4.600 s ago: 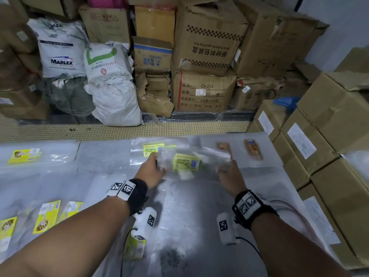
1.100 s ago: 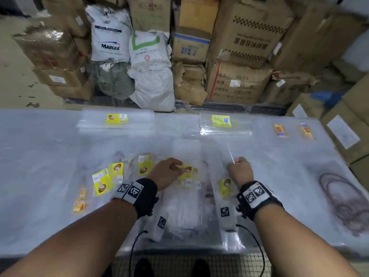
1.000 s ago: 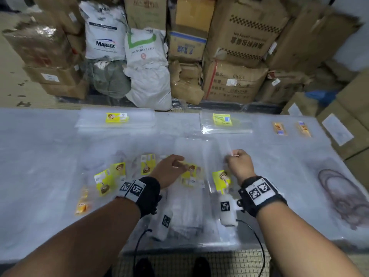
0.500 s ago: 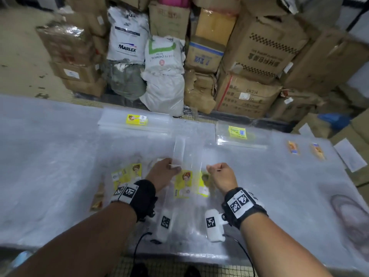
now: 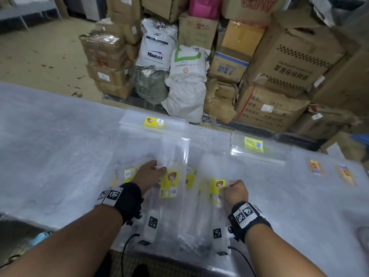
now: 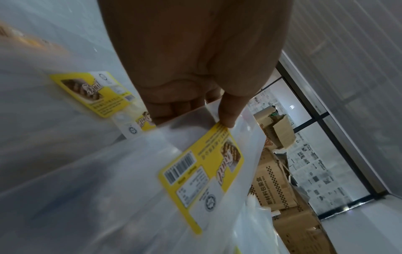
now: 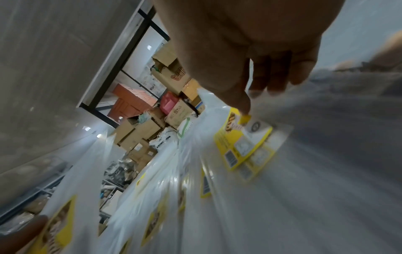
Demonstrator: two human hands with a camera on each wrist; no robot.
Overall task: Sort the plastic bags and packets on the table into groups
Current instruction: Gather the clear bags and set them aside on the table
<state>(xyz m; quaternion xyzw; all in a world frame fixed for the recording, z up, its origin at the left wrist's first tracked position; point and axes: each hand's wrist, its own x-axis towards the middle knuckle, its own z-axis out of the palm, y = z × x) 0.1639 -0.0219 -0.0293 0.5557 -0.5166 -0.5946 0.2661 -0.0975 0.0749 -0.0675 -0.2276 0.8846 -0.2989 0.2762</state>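
Two long clear plastic bags with yellow labels lie in front of the person, near the front edge of the table, each already in a hand. The left bag runs lengthwise away from the person, its far end reaching toward the stack of clear bags at the table's back edge; the left hand pinches it just above the label, thumb on top as the left wrist view shows. The right bag lies roughly parallel, just beside the first, and the right hand pinches its label corner between thumb and curled fingers. More yellow-labelled bags lie loose to the left of the left hand. A second sorted pile with a yellow-and-blue label sits far right, and two small orange packets lie beyond it. Since both held bags point toward the far stacks, the left hand looks nearer the matching pile. Cartons and sacks stand behind the table.
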